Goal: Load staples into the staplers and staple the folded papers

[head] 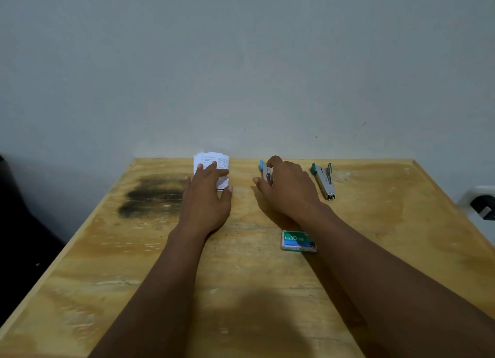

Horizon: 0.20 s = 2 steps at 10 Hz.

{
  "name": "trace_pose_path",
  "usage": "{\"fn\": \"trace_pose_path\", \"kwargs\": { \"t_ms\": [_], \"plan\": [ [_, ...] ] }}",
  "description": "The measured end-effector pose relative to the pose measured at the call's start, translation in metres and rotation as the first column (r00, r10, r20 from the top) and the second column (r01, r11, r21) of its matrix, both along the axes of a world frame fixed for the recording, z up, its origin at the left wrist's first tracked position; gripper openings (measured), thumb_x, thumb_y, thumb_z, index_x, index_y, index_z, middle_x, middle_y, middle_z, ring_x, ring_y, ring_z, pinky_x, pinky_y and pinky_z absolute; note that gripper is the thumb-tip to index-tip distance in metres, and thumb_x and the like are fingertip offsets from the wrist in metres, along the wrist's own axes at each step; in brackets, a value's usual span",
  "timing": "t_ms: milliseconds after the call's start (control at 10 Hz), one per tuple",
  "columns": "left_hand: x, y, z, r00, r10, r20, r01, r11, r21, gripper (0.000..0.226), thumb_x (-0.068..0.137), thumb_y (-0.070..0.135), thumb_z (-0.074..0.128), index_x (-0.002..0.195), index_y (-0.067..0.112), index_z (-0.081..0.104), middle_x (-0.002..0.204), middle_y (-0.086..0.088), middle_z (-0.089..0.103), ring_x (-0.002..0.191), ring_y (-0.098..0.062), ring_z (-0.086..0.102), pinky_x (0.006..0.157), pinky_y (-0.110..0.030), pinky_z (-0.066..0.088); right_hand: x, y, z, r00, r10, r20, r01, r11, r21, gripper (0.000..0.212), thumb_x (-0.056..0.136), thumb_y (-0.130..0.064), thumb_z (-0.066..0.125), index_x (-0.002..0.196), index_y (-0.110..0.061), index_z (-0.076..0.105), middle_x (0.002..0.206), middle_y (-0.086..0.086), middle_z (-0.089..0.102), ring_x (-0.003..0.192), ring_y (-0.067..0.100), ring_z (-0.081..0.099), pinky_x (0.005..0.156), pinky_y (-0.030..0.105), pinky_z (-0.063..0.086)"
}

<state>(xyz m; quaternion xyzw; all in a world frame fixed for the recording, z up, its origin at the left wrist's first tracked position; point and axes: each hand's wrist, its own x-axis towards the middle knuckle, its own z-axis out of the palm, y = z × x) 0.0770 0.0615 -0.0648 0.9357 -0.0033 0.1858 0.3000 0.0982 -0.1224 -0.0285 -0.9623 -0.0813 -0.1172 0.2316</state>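
A small stack of folded printed papers [214, 160] lies at the far edge of the wooden table [267, 290]. My left hand [206, 199] rests flat on it, fingers spread over the papers. A small stapler with a blue end [263, 169] lies to the right of the papers. My right hand [288, 189] is curled around it, fingers over its top and thumb at its near side. A second metal stapler with teal tips [324, 179] lies open further right, untouched. A green box of No.10 staples [297, 240] sits nearer me, partly under my right forearm.
The table stands against a plain grey wall [241, 63]. A dark burnt-looking stain [152, 194] marks the wood left of the papers. A wall socket with a black plug [482, 203] is at the right edge.
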Motion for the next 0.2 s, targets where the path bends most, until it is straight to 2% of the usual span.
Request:
{"fn": "trace_pose_path", "kwargs": {
  "t_ms": [100,200],
  "plan": [
    [-0.011,-0.006,0.006,0.999,0.012,0.053,-0.012,1.0,0.007,0.041,0.096,0.029,0.063,0.136,0.026,0.058,0.16,0.0,0.042,0.156,-0.026,0.02,0.124,-0.052,0.005,-0.009,-0.011,0.019,1.0,0.011,0.003,-0.011,1.0,-0.015,0.055,0.09,-0.052,0.056,0.132,-0.019,0.049,0.126,0.009,0.059,0.113,0.028,0.057,0.081,0.039,0.051],
    [-0.017,-0.009,0.022,0.997,-0.004,0.074,0.001,0.999,0.038,0.044,0.098,0.035,0.061,0.141,0.03,0.053,0.162,0.003,0.038,0.157,-0.023,0.017,0.125,-0.049,0.003,-0.012,-0.027,0.05,0.998,0.009,0.055,-0.007,0.999,-0.037,0.058,0.09,-0.053,0.056,0.137,-0.02,0.047,0.134,0.007,0.054,0.124,0.027,0.048,0.09,0.042,0.049]
  ]
}}
